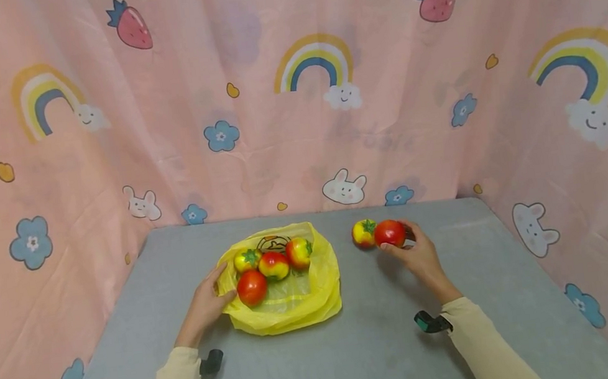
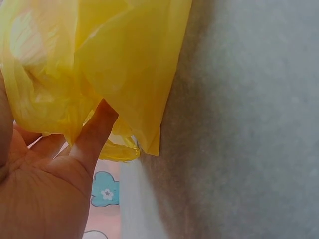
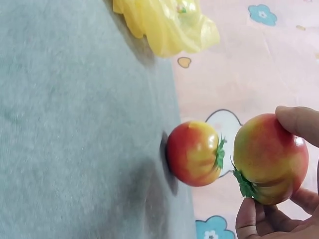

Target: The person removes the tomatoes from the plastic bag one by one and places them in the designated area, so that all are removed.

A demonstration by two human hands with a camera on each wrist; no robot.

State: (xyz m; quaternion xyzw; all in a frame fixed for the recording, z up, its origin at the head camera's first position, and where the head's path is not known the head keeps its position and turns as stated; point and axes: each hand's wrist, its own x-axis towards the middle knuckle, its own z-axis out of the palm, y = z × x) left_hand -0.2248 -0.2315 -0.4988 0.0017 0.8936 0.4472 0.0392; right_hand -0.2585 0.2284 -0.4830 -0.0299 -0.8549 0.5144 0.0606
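Note:
A yellow plastic bag (image 1: 324, 296) lies with its mouth spread wide, and several red-and-yellow tomatoes (image 1: 274, 266) with green tops sit inside it. My left hand (image 1: 210, 303) grips the bag's left edge, the thumb inside the rim by a red tomato (image 1: 252, 288). The left wrist view shows the thin plastic (image 2: 129, 64) between thumb and fingers. Off to the right, my right hand (image 1: 420, 256) holds another tomato (image 3: 271, 159) between thumb and fingertips, raised off the table. Just left of it, one more tomato (image 3: 194, 153) rests on the table with its green top facing up.
The grey table (image 1: 379, 356) runs back to a pink printed curtain (image 1: 257, 176) that hangs behind it and along both sides. Each wrist wears a dark camera mount, one at the left cuff (image 1: 211, 362) and one at the right (image 1: 433, 322).

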